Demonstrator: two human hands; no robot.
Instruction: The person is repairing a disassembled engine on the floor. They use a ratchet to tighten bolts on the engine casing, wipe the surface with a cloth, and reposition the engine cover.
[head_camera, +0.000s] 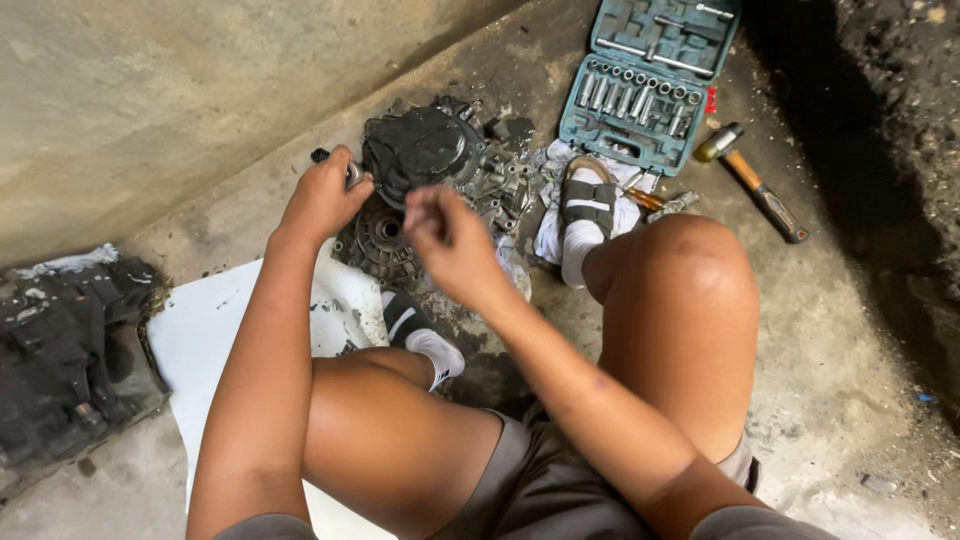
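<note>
The left hand (322, 195) is gripping a metal tool handle (351, 172), fingers wrapped, against the greasy engine casing (425, 165) on the floor. The right hand (447, 238) is hovering above it, blurred, fingertips pinched; any contents are indiscernible.

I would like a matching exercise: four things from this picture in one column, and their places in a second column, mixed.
1. socket set
2. hammer
3. left hand
4. white sheet

a. under the left leg
b. lying right of the open case
c. gripping a tool at the greasy engine part
d. open, at the top of the view

Pairs: 1-d, 2-b, 3-c, 4-a
</note>
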